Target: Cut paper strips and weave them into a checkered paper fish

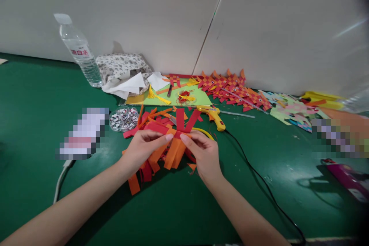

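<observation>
Between my two hands is a piece of interlaced red and orange strips [174, 153], with red ends pointing up and orange ends hanging down. My left hand [144, 146] pinches its left side, the thumb on top. On the other side my right hand [204, 150] grips it between thumb and fingers. Loose red and orange strips [134, 184] lie in a pile below and behind the held piece. A yellow glue gun [215, 117] rests on the table just beyond my right hand, and a dish of googly eyes [123, 118] sits beyond my left.
A phone [86, 132] with a cable lies at left. Behind stand a water bottle [77, 52] and a patterned tissue pouch [123, 69]. Woven red-orange fish [230, 88] are heaped by the wall. The glue gun's black cord [253, 169] crosses the right side, near a magenta box [346, 178].
</observation>
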The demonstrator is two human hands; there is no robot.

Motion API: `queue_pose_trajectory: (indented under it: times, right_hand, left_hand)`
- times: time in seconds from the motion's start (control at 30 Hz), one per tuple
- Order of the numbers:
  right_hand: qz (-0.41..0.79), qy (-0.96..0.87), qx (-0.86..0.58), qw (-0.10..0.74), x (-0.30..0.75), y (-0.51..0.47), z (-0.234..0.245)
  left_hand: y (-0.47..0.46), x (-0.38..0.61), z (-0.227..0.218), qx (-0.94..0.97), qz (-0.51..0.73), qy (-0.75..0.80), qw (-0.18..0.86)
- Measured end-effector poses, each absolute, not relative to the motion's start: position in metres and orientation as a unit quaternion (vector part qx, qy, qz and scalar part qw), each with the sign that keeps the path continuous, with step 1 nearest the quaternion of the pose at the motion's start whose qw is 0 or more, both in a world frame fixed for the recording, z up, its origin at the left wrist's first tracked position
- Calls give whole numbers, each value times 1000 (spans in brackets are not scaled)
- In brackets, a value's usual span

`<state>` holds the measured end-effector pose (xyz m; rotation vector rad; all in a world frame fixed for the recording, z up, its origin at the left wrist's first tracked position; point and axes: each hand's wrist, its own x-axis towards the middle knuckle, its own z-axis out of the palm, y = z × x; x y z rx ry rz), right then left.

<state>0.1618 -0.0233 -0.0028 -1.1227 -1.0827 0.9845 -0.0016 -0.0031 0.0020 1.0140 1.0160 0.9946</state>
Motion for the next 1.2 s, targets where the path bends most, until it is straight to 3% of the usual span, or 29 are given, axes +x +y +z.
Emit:
queue_pose_trajectory:
  times: [0.33,0.9,1.2]
  right_hand:
    - [430,-509,-478,573,161,-24,-1]
    - [394,-516,-484,587,161,-26,0]
    - [390,-510,-499,582,162,-26,-2]
  left_hand:
    - [-3,-3,4,455,419,432,657]
    - [-6,0,7,554,433,461,541]
    - [-2,-1,0,452,462,445,620]
